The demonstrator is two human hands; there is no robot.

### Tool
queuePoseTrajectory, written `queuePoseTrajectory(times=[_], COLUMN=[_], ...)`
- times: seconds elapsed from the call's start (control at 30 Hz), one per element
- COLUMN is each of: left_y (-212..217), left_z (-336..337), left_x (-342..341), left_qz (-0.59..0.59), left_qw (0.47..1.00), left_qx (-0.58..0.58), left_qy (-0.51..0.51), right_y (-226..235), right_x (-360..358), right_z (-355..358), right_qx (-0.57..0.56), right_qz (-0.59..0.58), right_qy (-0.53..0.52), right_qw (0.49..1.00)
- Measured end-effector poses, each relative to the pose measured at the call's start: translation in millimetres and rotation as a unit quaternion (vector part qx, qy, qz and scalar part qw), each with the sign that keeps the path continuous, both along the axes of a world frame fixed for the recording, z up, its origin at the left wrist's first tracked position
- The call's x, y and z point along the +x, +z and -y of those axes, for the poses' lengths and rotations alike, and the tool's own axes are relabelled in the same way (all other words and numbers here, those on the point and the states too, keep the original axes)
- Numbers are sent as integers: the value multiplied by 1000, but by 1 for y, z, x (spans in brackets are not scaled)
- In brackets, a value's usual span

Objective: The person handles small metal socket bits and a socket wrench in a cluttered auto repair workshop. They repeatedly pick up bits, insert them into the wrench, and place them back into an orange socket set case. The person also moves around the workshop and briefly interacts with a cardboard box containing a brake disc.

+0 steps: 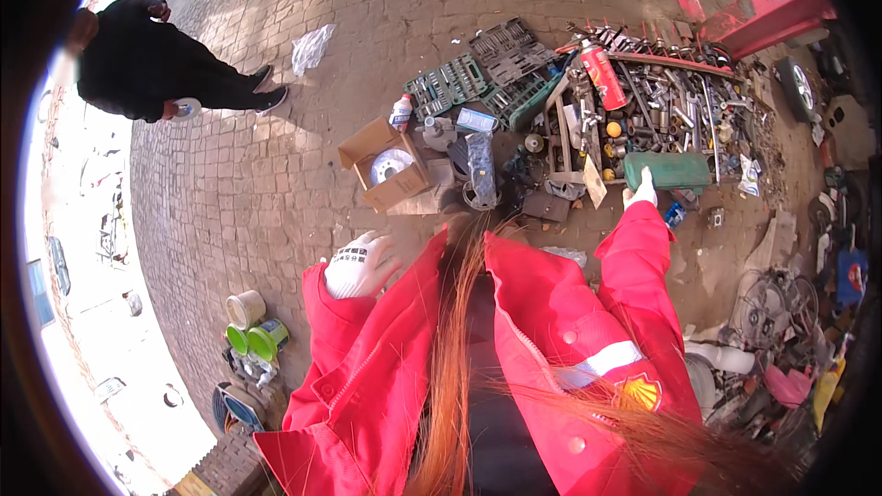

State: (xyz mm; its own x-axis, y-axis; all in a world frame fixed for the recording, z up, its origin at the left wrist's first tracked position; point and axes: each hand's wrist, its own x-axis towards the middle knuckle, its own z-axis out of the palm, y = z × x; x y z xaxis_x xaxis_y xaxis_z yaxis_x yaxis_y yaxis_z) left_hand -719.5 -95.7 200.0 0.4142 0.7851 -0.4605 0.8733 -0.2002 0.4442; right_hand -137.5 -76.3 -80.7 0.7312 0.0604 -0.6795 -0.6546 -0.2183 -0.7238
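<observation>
My right hand [642, 192], in a white work glove, reaches forward and grips the near left edge of a closed green case [678, 170]. The thumb lies over the case; the other fingers are mostly hidden. Just beyond the case is a wooden tray [557, 142] heaped with loose sockets, wrenches and metal parts, and a red spray can [603, 76] is among them. My left hand [360, 266], gloved in white with dark print on its back, hangs in front of my red jacket. Its fingers are apart and nothing shows in them.
Open green tool cases [447, 85] lie on the brick paving beside a cardboard box [361, 143] holding a brake disc [391, 165]. A person in black [156, 64] stands at the far left. Red metal posts [767, 9] rise at the far right; fan guards [774, 303] and scrap lie nearer.
</observation>
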Motion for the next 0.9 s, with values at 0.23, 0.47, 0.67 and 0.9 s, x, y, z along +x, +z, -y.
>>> queuePoseTrajectory(times=[0.23, 0.47, 0.67, 0.9], left_y=[12, 30, 38, 15], left_z=[61, 80, 64, 53], left_x=[2, 5, 16, 33], left_qz=[32, 12, 28, 97], left_qw=[995, 986, 990, 980], left_qx=[16, 53, 35, 121], left_qy=[95, 160, 135, 128], right_y=[41, 120, 176, 223], right_x=[22, 51, 13, -76], right_z=[2, 34, 68, 85], right_qx=[67, 201, 200, 184], right_qz=[-91, -134, -30, 109], right_qy=[92, 64, 146, 353], right_qw=[989, 968, 968, 911])
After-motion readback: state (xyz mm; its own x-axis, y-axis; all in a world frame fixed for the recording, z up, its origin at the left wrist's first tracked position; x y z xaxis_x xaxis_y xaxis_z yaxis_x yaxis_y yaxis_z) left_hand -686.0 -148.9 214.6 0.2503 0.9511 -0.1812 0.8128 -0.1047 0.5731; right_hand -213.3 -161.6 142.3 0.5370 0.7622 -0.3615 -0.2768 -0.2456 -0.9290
